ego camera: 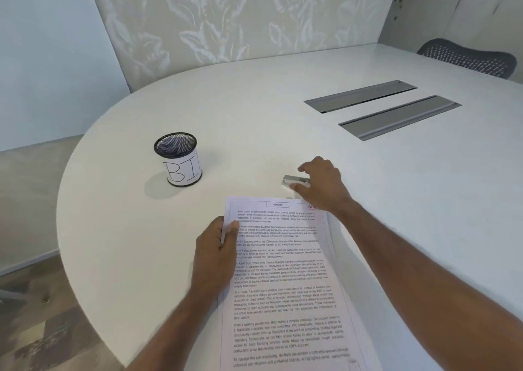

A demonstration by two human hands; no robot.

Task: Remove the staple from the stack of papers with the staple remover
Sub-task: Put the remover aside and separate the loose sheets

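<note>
A stack of printed papers (283, 280) lies on the white table (283, 121) in front of me. My left hand (216, 253) grips its left edge near the top, thumb on the page. Just beyond the stack's top right corner, my right hand (321, 184) holds a small silver staple remover (293, 181) between thumb and fingers, low over the table. The staple itself is too small to make out.
A black mesh cup (178, 158) with a white label reading "BI" stands to the left of the papers. Two grey metal cable hatches (382, 107) are set into the table at the back right. A mesh chair (467, 56) sits beyond the far edge.
</note>
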